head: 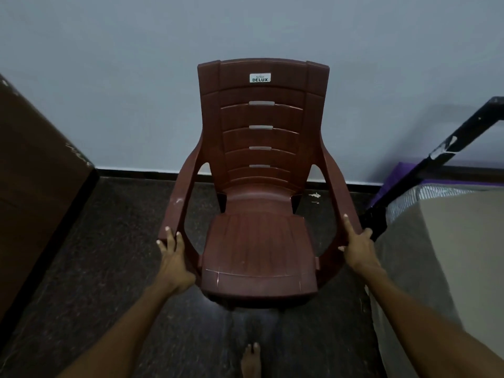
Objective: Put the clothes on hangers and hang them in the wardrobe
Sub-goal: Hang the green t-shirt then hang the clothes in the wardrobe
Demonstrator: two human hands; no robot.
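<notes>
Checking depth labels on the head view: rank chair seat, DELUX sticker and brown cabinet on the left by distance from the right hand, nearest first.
Right hand has its grip on the chair's arm on the right.
1. Chair seat: just left of the hand, centre.
2. DELUX sticker: top of the backrest, up and away.
3. Brown cabinet: far left edge, across the whole chair.

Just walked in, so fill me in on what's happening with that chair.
A person stands facing a brown moulded plastic armchair that is set against a pale blue wall. The left hand has a grip on the front of the chair's left armrest, and the right hand has a grip on the right armrest. The seat is bare; no clothes or hangers are in view. A dark brown wooden cabinet stands at the left, and a black metal bed frame at the right.
</notes>
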